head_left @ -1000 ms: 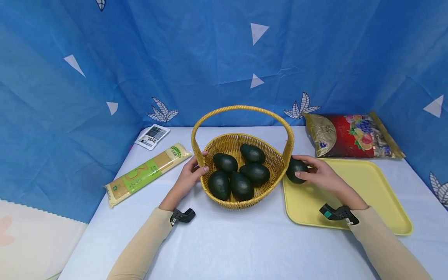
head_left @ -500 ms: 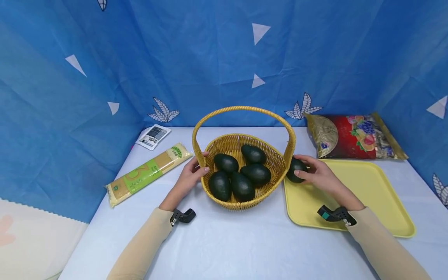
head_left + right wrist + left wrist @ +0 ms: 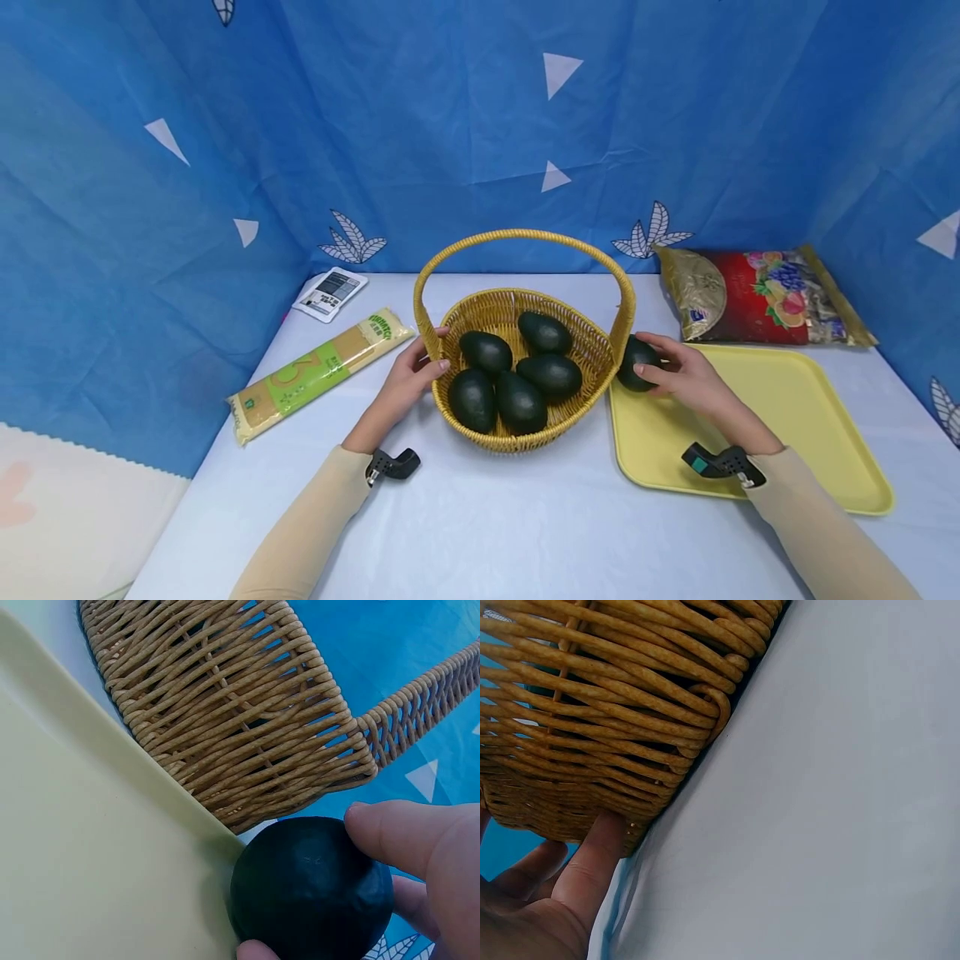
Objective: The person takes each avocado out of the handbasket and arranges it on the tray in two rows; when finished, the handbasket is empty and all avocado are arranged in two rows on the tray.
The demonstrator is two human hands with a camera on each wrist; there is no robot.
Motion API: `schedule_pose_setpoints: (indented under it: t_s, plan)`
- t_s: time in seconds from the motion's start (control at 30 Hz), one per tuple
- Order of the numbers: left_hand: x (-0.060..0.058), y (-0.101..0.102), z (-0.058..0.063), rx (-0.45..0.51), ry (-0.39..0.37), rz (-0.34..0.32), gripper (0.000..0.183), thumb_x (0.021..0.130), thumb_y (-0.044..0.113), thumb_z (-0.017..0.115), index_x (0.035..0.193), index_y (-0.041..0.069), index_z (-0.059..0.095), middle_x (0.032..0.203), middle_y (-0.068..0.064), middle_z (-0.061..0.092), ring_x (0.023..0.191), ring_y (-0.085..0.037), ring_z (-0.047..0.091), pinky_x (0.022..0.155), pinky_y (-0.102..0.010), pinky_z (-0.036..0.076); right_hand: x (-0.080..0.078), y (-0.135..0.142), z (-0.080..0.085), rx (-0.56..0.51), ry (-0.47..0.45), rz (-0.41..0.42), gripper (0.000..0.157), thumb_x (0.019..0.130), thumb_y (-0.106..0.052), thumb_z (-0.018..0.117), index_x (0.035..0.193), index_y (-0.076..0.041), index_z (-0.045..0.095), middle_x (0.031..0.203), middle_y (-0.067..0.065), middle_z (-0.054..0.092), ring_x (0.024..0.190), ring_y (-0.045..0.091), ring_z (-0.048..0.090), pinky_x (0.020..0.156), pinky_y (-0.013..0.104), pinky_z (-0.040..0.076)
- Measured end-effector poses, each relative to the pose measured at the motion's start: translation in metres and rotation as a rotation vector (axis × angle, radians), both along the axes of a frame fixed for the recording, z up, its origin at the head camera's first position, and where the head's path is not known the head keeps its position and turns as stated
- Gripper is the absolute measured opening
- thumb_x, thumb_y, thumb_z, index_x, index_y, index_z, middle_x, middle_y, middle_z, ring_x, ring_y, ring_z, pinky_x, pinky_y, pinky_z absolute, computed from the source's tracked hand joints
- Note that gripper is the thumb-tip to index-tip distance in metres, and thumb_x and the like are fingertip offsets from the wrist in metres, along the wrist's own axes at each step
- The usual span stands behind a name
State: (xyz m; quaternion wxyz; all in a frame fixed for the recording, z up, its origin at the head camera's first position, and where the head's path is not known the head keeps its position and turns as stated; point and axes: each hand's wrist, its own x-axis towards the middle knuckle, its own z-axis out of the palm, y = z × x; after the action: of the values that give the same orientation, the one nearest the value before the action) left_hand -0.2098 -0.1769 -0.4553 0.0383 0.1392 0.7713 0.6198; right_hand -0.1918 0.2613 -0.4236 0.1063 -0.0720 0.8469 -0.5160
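A yellow wicker basket with a tall arched handle holds several dark green avocados. My left hand grips the basket's left side by the foot of the handle, thumb at the rim; in the left wrist view the thumb lies against the woven wall. To the right of the basket, my right hand holds another avocado between thumb and fingers. That avocado sits at the left edge of the yellow tray, right by the basket's right side.
Left of the basket lies a green and yellow pack of noodles, with a white card-like packet behind it. A red and gold bag lies behind the tray. Blue patterned cloth stands behind the white table.
Both hands keep their places on the basket and the avocado. The whole view has shifted very slightly; nothing else visibly differs.
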Motion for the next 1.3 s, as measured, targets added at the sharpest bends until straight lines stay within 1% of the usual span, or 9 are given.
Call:
schedule_pose_setpoints:
  t_s: [0.27, 0.5, 0.63, 0.77, 0.9, 1.03, 1.1, 1.17, 1.3]
  plan:
    - [-0.001, 0.000, -0.001, 0.002, 0.005, -0.005, 0.057, 0.098, 0.014, 0.060, 0.153, 0.016, 0.044, 0.157, -0.020, 0.043, 0.138, -0.045, 0.051, 0.106, -0.050, 0.053, -0.001, -0.001, -0.001, -0.003, -0.029, -0.010, 0.069, 0.101, -0.022, 0.063, 0.159, -0.004, 0.030, 0.152, 0.035, 0.039, 0.096, 0.001, 0.059, 0.076, 0.025, 0.062]
    - [-0.001, 0.000, 0.000, 0.006, 0.002, 0.007, 0.056, 0.098, 0.014, 0.060, 0.152, 0.017, 0.045, 0.156, -0.019, 0.044, 0.138, -0.043, 0.052, 0.107, -0.052, 0.052, -0.003, 0.000, 0.000, -0.012, -0.037, -0.004, 0.069, 0.102, -0.023, 0.062, 0.160, -0.004, 0.030, 0.151, 0.034, 0.040, 0.094, -0.005, 0.058, 0.077, 0.022, 0.061]
    - [0.000, 0.000, -0.002, 0.004, -0.001, 0.008, 0.056, 0.099, 0.015, 0.060, 0.153, 0.017, 0.045, 0.157, -0.019, 0.044, 0.138, -0.043, 0.051, 0.108, -0.053, 0.050, -0.004, 0.000, 0.000, 0.001, -0.043, 0.001, 0.069, 0.101, -0.024, 0.062, 0.160, -0.004, 0.030, 0.154, 0.034, 0.037, 0.095, -0.003, 0.059, 0.078, 0.022, 0.060]
    - [-0.001, 0.000, -0.003, 0.001, 0.006, 0.008, 0.056, 0.099, 0.015, 0.060, 0.153, 0.017, 0.045, 0.156, -0.019, 0.045, 0.138, -0.043, 0.051, 0.109, -0.054, 0.049, -0.003, 0.001, 0.004, 0.023, -0.049, -0.008, 0.073, 0.101, -0.027, 0.063, 0.161, -0.006, 0.027, 0.157, 0.035, 0.033, 0.102, 0.007, 0.061, 0.079, 0.023, 0.061]
    - [-0.003, 0.001, -0.003, 0.004, -0.003, 0.003, 0.056, 0.099, 0.016, 0.060, 0.153, 0.019, 0.045, 0.156, -0.018, 0.045, 0.138, -0.042, 0.052, 0.107, -0.054, 0.051, 0.000, 0.005, 0.008, 0.046, -0.033, -0.037, 0.073, 0.101, -0.029, 0.062, 0.161, -0.007, 0.027, 0.158, 0.036, 0.032, 0.113, 0.024, 0.063, 0.078, 0.023, 0.061]
    - [-0.003, 0.001, -0.004, 0.003, -0.013, 0.003, 0.055, 0.099, 0.016, 0.060, 0.152, 0.019, 0.045, 0.156, -0.018, 0.045, 0.138, -0.042, 0.051, 0.107, -0.053, 0.051, 0.002, 0.007, 0.011, 0.072, -0.009, -0.032, 0.070, 0.102, -0.031, 0.060, 0.160, -0.006, 0.029, 0.159, 0.034, 0.032, 0.125, 0.042, 0.057, 0.077, 0.024, 0.059]
    - [-0.003, 0.001, -0.004, 0.000, -0.012, 0.002, 0.055, 0.099, 0.016, 0.060, 0.153, 0.019, 0.045, 0.156, -0.018, 0.045, 0.138, -0.043, 0.051, 0.108, -0.054, 0.050, 0.003, 0.007, 0.011, 0.078, 0.003, -0.031, 0.069, 0.102, -0.030, 0.060, 0.160, -0.006, 0.031, 0.159, 0.034, 0.033, 0.128, 0.046, 0.055, 0.076, 0.025, 0.059]
    - [-0.002, 0.001, -0.004, -0.003, -0.009, 0.004, 0.055, 0.099, 0.016, 0.060, 0.153, 0.019, 0.045, 0.157, -0.018, 0.045, 0.138, -0.043, 0.051, 0.108, -0.055, 0.050, 0.003, 0.007, 0.011, 0.072, 0.007, -0.032, 0.068, 0.102, -0.028, 0.061, 0.159, -0.005, 0.032, 0.158, 0.034, 0.033, 0.126, 0.042, 0.058, 0.076, 0.026, 0.060]
    - [-0.001, 0.001, -0.003, -0.006, -0.006, 0.013, 0.055, 0.099, 0.017, 0.060, 0.152, 0.020, 0.045, 0.156, -0.018, 0.045, 0.138, -0.043, 0.052, 0.108, -0.056, 0.050, 0.001, 0.007, 0.009, 0.029, 0.003, -0.024, 0.065, 0.101, -0.023, 0.063, 0.156, 0.000, 0.036, 0.157, 0.034, 0.036, 0.107, 0.011, 0.068, 0.077, 0.028, 0.063]
